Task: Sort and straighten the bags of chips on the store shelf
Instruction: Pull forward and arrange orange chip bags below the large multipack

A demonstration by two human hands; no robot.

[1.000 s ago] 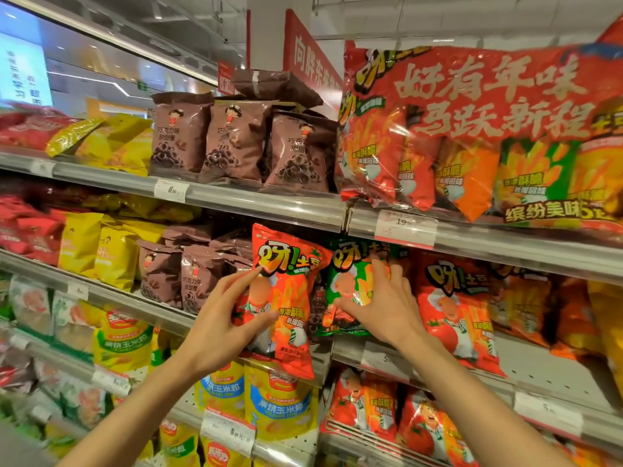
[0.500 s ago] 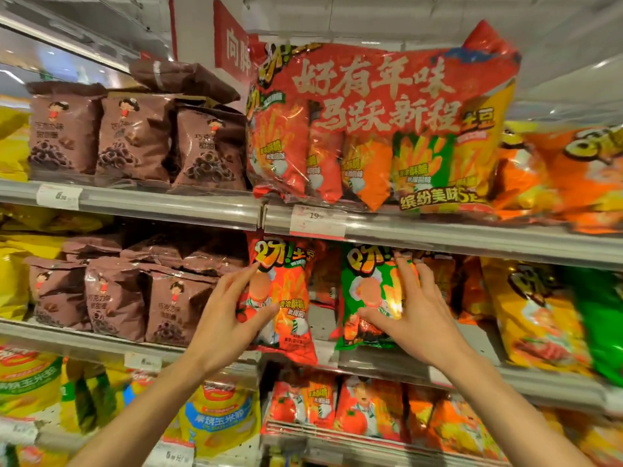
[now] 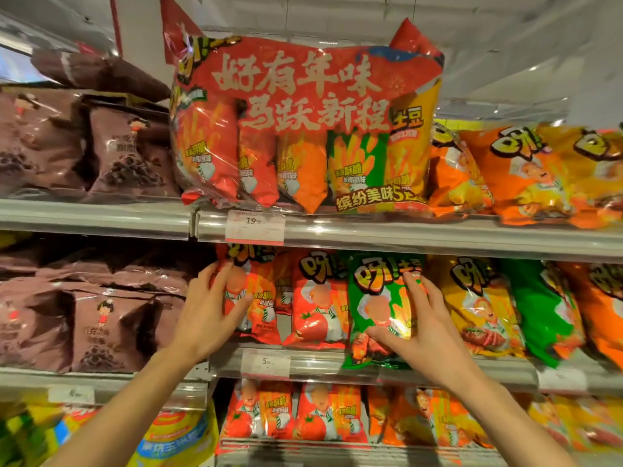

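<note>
I see glossy, crinkled plastic film on the green chip bag (image 3: 381, 308); the shelf edge (image 3: 438, 235) looks smooth, brushed metal.

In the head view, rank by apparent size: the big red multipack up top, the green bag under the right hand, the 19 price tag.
1. Red multipack, by far the largest.
2. Green bag under the right hand, partly covered and nearer the camera.
3. 19 price tag, smallest.

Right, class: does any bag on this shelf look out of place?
Yes. The green bag under the right hand hangs over the middle shelf's front rail, lower than its red neighbours. A brown bag lies flat atop others, top left.
</note>
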